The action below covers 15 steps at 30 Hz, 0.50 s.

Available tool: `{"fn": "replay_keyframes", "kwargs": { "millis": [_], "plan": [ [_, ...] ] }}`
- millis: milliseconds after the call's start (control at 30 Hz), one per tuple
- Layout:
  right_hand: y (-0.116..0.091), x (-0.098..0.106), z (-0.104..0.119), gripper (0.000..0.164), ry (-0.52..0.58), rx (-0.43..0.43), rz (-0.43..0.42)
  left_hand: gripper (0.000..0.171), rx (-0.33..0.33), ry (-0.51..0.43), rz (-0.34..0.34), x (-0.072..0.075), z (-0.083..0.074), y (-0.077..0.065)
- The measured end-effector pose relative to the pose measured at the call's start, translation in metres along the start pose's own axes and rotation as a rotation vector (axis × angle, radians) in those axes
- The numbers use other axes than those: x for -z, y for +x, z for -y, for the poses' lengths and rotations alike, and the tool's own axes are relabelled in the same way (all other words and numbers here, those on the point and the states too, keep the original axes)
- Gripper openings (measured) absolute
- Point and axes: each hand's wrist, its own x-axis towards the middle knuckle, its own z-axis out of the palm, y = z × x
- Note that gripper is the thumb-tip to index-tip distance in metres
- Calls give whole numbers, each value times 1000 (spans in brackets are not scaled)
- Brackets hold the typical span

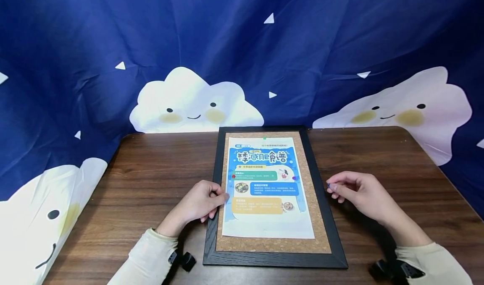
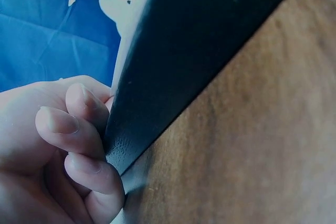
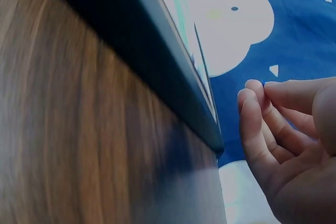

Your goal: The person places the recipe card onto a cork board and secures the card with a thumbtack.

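Observation:
A black-framed corkboard (image 1: 274,245) lies on the table with a printed poster (image 1: 264,228) on it. Small coloured pushpins dot the poster: a green pushpin (image 1: 264,138) at the top, a red pushpin (image 1: 233,176) at the left and a purple pushpin (image 1: 294,178) at the right. My left hand (image 1: 202,201) grips the board's left side, thumb over the frame to the poster's edge; curled fingers (image 2: 86,166) press the outer side. Just off the right side, my right hand (image 1: 359,192) pinches a tiny blue pushpin (image 1: 328,186), mostly hidden by the fingertips (image 3: 253,90).
The brown wooden table (image 1: 151,159) extends on both sides of the board. Behind it hangs a dark blue cloth (image 1: 227,37) with smiling clouds and white triangles. Black wrist devices sit at both cuffs, the left device (image 1: 187,261) close to the board's lower left corner.

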Motion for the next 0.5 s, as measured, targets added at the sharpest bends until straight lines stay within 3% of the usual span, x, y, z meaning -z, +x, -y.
{"fn": "replay_keyframes", "kwargs": {
  "millis": [267, 500],
  "plan": [
    [-3, -18, 17, 10, 56, 56, 86, 26, -5, -10, 4, 0, 0, 1],
    [-2, -32, 34, 11, 155, 44, 239, 26, -8, -1, 0, 0, -1, 1]
  ]
}}
